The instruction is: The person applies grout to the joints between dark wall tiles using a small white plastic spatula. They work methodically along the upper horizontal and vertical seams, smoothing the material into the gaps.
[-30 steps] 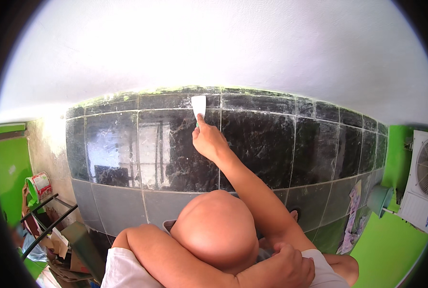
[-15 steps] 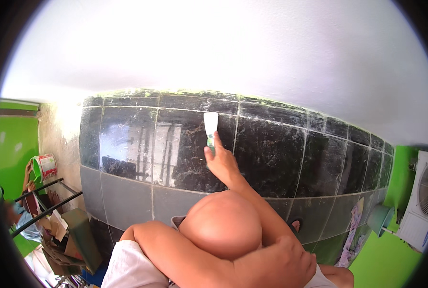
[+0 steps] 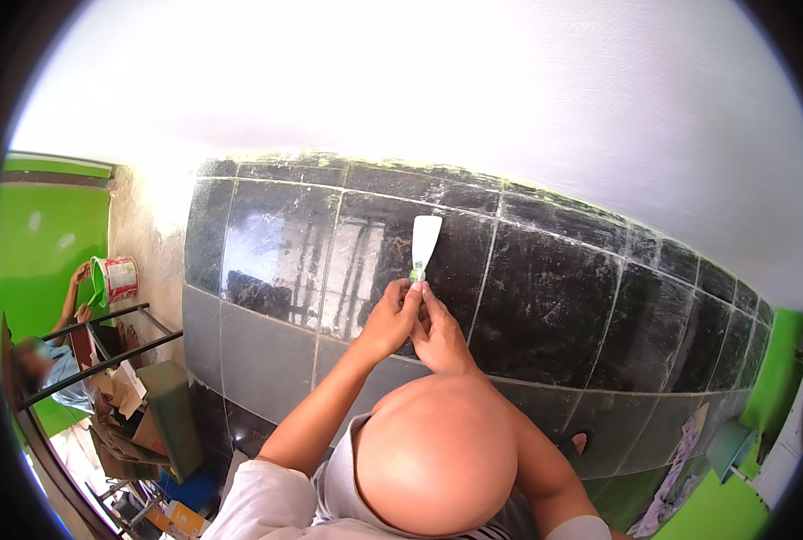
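Observation:
A putty knife with a broad pale blade and a green-and-white handle points upward in front of the black tiled wall. Both hands meet at its handle end. My left hand pinches the handle from the left. My right hand closes on it from the right, its fingertips close against the left ones. Most of the handle is hidden by the fingers. Behind the blade, the glossy black tiles carry whitish smears and pale grout lines. It is unclear whether the blade touches them.
My bare knee rises just below the hands. At left, another person holds a white-and-red bucket with a green inside, beside a dark metal frame and cardboard boxes. A green basin is at right.
My left hand has left its place across the knee and joined the right at the handle. The putty knife has moved slightly right in view, and its blade now tilts right.

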The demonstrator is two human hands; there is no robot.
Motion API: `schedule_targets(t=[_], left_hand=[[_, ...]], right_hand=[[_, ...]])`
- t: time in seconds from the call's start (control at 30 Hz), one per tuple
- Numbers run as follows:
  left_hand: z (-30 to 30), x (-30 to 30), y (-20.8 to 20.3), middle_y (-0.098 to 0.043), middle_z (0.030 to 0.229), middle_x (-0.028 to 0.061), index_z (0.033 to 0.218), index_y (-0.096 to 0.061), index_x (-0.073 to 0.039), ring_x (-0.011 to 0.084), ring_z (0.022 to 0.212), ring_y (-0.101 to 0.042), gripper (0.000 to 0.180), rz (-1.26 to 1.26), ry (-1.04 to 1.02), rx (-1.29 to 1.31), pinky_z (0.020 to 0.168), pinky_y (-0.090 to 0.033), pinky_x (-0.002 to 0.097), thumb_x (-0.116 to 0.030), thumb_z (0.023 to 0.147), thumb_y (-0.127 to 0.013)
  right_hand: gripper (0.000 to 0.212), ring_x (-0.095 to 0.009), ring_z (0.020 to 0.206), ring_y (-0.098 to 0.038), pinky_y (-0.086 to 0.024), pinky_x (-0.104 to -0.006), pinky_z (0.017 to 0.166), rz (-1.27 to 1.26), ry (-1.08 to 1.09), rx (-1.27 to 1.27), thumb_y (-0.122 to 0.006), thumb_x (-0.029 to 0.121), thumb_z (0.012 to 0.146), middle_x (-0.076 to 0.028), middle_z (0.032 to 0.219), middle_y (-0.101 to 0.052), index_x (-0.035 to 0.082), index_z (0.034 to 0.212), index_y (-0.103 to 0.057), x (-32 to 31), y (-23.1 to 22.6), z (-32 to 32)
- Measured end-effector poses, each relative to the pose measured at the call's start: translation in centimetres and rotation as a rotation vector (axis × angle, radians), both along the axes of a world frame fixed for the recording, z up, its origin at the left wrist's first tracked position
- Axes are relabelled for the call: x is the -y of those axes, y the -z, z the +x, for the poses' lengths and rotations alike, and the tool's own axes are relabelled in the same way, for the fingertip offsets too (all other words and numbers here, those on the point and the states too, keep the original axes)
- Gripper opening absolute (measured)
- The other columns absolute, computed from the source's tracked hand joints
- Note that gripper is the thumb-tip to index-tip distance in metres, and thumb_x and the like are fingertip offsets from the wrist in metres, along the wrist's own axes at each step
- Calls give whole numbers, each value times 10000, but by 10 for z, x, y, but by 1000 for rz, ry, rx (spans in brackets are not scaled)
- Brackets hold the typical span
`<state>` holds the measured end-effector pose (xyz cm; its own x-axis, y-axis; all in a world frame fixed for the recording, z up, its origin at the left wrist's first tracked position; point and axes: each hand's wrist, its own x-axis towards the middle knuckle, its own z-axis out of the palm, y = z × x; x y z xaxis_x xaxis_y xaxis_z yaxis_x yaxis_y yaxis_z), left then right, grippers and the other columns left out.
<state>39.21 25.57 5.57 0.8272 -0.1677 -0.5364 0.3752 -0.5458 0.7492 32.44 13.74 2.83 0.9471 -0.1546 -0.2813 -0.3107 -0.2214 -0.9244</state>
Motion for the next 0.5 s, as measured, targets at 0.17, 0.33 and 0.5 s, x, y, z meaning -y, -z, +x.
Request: schedule_targets(t=[0.17,0.33,0.5], left_hand=[[-3,-16,47,-722,1094,288,1338,-561,32,387,1073,-717,476,-20,-92,-60,920,-539,434,-354,1061,-579],[10,-28,21,-725,1070,268,1450,-510,-79,496,799,-702,459,452,64,493,707,-565,554,-339,1075,-552],[48,-121,41,-732,902,191,1517,-521,-243,377,651,-715,452,908,164,577,572,-567,492,-331,1074,-543]], right_hand=[[564,-281,888,-698,-568,-377,819,134,-137,26,-671,100,979,-182,1110,-678,-17,1505,-504,11,-7,0],[505,-177,774,-676,-568,-322,695,38,-159,-101,-669,102,985,-109,1006,-682,8,1469,-561,47,-17,-14],[512,-155,765,-657,-550,-300,670,9,-161,-175,-676,126,985,-80,996,-675,24,1474,-564,70,-15,-37]])
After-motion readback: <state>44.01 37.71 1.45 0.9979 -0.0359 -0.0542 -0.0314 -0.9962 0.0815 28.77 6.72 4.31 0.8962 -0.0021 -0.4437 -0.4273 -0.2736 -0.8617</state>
